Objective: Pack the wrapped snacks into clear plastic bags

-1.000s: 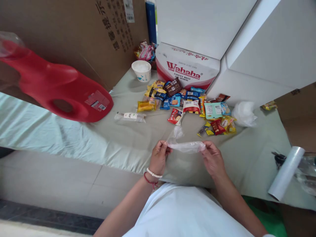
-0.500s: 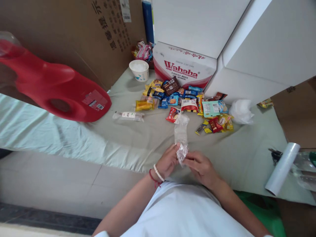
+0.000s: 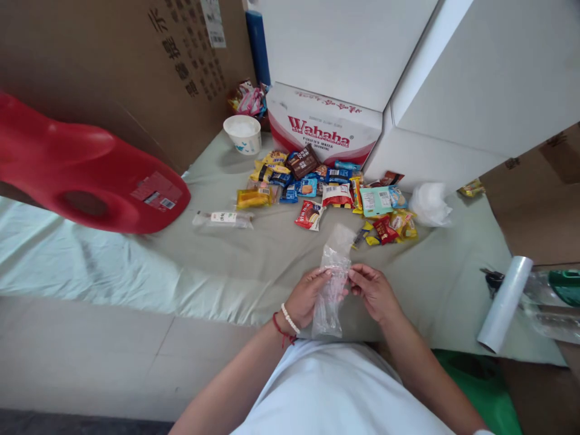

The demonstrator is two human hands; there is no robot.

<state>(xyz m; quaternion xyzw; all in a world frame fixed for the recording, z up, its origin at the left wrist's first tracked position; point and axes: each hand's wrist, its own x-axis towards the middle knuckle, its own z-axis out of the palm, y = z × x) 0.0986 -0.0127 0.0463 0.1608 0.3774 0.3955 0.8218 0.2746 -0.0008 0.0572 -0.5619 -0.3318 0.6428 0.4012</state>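
The clear plastic, thin and creased, is directly in front of the Wahaha box, on the wearer's side and well apart from it, its far end pointing toward the box and its near end reaching the shirt; whether it is a bag or folded film, I cannot tell. The left hand is clamped on its left edge, thumb on top, while the right hand pinches the right edge between thumb and fingers, so the two are apart by just the strip's width. Stuff this flimsy probably clings and folds back on itself, so I'd keep both pinches level and light, draw them apart evenly, and rub thumb against finger wherever layers stick; a hard tug from one side could tear it. The far end deserves watching: it sits near the small yellow packets in front of the box and to its right, and could snag or drag them. The red snack packet, nearer the box, calls for similar care. Farther out on the cloth, a long wrapped snack lies in front of the box to its left, and a film roll lies well to its right, both outside the working space.
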